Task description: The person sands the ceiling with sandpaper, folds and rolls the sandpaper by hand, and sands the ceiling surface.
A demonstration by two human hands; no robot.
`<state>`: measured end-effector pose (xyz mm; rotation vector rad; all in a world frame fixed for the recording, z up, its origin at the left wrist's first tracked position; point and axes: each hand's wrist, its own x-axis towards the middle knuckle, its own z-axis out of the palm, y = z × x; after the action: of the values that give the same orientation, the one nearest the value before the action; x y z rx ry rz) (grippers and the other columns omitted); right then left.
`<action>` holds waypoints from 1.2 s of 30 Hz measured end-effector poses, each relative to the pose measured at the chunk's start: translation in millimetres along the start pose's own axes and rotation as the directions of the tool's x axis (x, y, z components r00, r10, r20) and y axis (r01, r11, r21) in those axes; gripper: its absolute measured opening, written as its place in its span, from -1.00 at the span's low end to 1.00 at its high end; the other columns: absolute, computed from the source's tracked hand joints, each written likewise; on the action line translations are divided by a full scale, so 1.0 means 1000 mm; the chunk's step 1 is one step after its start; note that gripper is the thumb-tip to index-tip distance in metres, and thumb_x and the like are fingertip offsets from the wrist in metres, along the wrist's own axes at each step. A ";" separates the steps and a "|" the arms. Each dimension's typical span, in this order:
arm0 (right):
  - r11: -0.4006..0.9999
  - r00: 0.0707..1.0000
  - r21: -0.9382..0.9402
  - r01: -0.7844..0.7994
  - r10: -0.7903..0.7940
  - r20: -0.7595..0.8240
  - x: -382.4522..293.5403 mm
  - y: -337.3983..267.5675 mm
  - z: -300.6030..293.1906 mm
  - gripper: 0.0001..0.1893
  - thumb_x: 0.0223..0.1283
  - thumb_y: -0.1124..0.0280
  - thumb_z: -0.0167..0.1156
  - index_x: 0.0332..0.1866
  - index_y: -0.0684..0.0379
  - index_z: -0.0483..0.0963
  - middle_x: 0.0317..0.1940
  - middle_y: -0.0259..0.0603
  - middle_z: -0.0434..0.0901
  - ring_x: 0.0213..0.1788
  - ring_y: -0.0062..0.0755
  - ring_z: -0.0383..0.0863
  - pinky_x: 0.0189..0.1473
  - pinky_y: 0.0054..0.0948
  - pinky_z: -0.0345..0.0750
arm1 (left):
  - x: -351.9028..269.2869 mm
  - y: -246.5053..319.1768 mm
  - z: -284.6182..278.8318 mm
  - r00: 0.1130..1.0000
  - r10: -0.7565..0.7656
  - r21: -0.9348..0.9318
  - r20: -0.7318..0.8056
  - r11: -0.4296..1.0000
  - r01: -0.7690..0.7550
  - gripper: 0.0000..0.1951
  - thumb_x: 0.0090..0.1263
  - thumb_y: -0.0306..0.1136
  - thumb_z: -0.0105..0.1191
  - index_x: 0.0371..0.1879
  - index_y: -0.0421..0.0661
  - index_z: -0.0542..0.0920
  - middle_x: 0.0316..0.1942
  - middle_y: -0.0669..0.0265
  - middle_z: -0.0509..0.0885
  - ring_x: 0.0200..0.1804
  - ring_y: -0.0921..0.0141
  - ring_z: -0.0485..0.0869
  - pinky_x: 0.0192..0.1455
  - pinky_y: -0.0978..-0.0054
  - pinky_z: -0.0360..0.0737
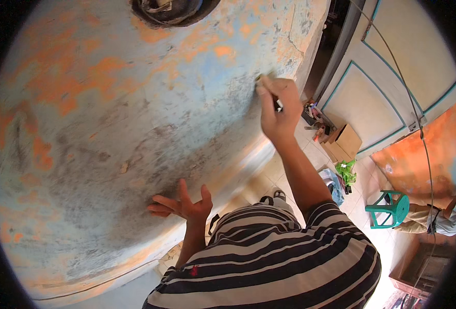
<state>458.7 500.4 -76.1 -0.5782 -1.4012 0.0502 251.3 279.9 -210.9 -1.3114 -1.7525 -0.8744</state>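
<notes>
In front of me stands a plastered wall (108, 146) with worn pale blue paint, orange patches and dark scuffs. My right hand (282, 110) is raised to its right part. The fingers are closed around a small object; its brownish end (258, 79) pokes out by the fingertips against the wall, and a white bit shows in the palm. Blur and the hand hide most of it, so I cannot tell what it is. Lower down, my left hand (185, 204) has its fingers spread and holds nothing. Its fingertips are at the wall surface; contact is unclear.
A round recess (173, 13) in the wall is at the top. Rightward are a door (371, 100), a hanging cable (409, 85), a cardboard box (342, 143), a green bag (345, 172) and a green plastic stool (390, 208). Another person (444, 222) is by an orange wall.
</notes>
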 end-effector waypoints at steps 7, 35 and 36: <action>0.998 0.999 -0.053 -0.046 0.047 0.023 0.008 0.001 -0.007 -0.83 0.25 0.64 0.37 -0.07 0.27 0.68 -0.30 -0.19 0.65 -0.30 -0.46 0.62 -0.24 -0.59 0.52 | 0.003 0.002 -0.002 0.999 0.034 -0.023 0.002 0.999 -0.034 -0.37 0.31 0.15 0.27 0.29 0.04 0.65 0.67 -0.36 -0.27 0.62 -0.41 -0.57 0.41 -0.57 -0.65; 0.998 0.999 0.042 0.037 -0.039 0.033 0.021 -0.024 0.007 -0.80 0.23 0.61 0.34 -0.06 0.22 0.67 -0.22 -0.13 0.69 -0.20 -0.18 0.62 -0.15 -0.34 0.56 | -0.007 0.000 -0.011 0.994 0.000 0.018 0.107 1.000 -0.002 -0.28 0.29 0.13 0.30 0.42 0.08 0.56 0.65 -0.37 -0.15 0.65 -0.41 -0.42 0.46 -0.61 -0.46; 0.998 0.999 0.039 0.039 -0.040 0.031 0.025 -0.021 0.006 -0.80 0.23 0.61 0.34 -0.06 0.22 0.67 -0.22 -0.13 0.69 -0.20 -0.18 0.62 -0.15 -0.34 0.56 | -0.007 -0.001 -0.010 0.994 0.002 0.014 0.105 1.000 -0.003 -0.28 0.29 0.13 0.30 0.42 0.08 0.56 0.65 -0.37 -0.15 0.65 -0.41 -0.42 0.46 -0.61 -0.46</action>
<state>451.5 493.9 -44.7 -0.5192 -1.4390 0.0548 253.8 267.6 -212.7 -1.3721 -1.8341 -0.8025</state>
